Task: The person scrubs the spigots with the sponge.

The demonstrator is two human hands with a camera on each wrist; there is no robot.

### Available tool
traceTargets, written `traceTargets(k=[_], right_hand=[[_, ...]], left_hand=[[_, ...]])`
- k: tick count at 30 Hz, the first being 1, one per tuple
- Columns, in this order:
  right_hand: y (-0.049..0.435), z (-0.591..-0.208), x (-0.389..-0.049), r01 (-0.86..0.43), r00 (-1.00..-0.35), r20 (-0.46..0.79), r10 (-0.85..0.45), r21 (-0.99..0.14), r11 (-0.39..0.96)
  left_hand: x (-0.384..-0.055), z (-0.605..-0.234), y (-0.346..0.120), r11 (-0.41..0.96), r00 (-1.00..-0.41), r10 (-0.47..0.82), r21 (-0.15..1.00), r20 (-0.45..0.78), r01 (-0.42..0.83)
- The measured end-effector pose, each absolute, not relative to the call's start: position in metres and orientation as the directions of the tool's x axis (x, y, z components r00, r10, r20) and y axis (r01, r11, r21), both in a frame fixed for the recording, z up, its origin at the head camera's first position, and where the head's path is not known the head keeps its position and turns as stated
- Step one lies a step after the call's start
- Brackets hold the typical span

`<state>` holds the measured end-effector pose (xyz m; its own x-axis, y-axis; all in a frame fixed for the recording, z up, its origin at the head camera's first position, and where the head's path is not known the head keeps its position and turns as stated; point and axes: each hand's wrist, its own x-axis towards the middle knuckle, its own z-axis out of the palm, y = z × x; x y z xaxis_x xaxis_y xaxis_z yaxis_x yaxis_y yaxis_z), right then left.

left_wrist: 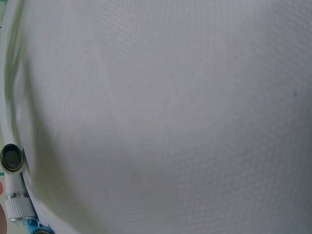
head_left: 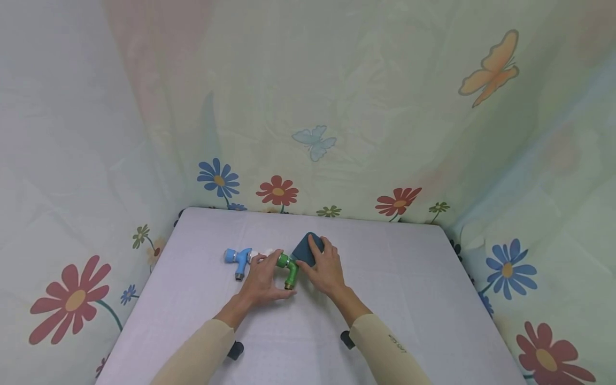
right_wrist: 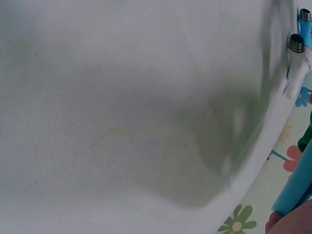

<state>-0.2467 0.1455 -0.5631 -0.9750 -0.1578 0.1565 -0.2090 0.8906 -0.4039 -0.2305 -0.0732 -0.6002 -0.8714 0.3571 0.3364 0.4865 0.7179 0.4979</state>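
Note:
In the head view a green tap [head_left: 291, 272] stands in the grip of my left hand [head_left: 260, 282], its threaded end beside the thumb and its knob end near the fingers. My right hand [head_left: 328, 270] holds a teal, flat piece [head_left: 303, 252] that looks like a folded cloth; its thumb is close to the green tap. The right wrist view shows that piece, lighter blue [right_wrist: 295, 183], with a bit of the green tap [right_wrist: 305, 139] above it. Just left of my left hand is a blue tap [head_left: 238, 258]. A white tap [right_wrist: 296, 63] is partly hidden behind the left hand in the head view.
A white-covered table [head_left: 409, 299] lies under both hands. Flower-printed curtains [head_left: 366, 107] enclose it at the back and sides. Two black objects [head_left: 236, 350] show beside the forearms.

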Motion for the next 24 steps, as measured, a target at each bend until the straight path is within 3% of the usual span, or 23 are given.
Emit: traceTargets(k=[18, 24], right_hand=[[0.1497, -0.5636, -0.2461, -0.157, -0.982, 0.167, -0.086, -0.473, 0.867], [0.1476, -0.5641, -0.2441, -0.21, -0.971, 0.214, -0.108, -0.54, 0.815]], left_hand=[[-0.2308, -0.5993, -0.0733, 0.731, -0.873, 0.368, 0.482, 0.32, 0.484], [-0.2338, -0.5991, -0.0726, 0.734, -0.896, 0.334, 0.516, 0.292, 0.442]])
